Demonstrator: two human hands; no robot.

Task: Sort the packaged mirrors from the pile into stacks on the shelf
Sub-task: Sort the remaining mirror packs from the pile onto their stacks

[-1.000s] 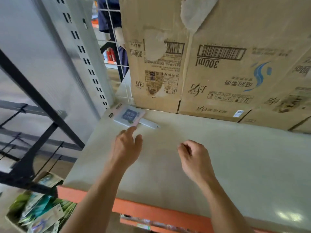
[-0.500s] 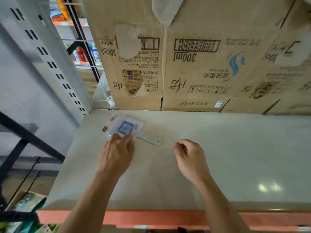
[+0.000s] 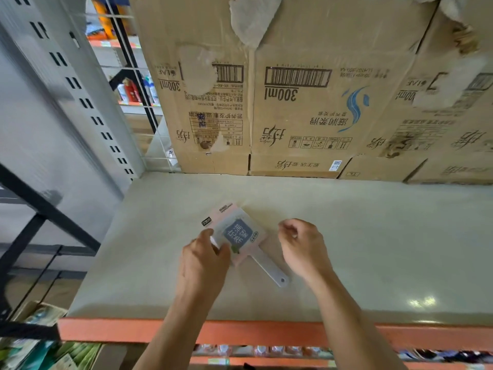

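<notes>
Leftmost, upright: grey perforated metal shelf post [image 3: 80,102] rising at the shelf's left rear corner, with black steel braces [image 3: 40,209] crossing lower down beside it.
Lower left corner: a box of green and teal printed packets [image 3: 40,348], below shelf level and partly cut off by the frame.
Shelf board: pale beige flat shelf surface [image 3: 373,236] with an orange steel front rail [image 3: 266,331] along its near edge.
Left hand: the left hand [image 3: 204,263] lies palm down on the near left corner of the mirror pack, thumb and fingers closed narrowly on its edge; whether the pack is lifted or flat on the board cannot be told.
Task item: pink-backed square handheld mirror in clear packaging with a blue label [image 3: 234,233], on the shelf near the front-centre, tilted so that its pale grey handle [image 3: 269,268] points toward the near right; the handle tip has a small hole.
Right hand: the right hand [image 3: 304,247] hovers just right of the mirror, fingers curled loosely inward and holding nothing; it is close to the pack's right edge, contact not clear.
Rear: large brown cardboard cartons [image 3: 306,102] printed upside down with "300ml" and barcodes, standing along the back of the shelf, well apart from the mirror.
Far right, near edge: a bright light reflection [image 3: 421,301] on the board.
</notes>
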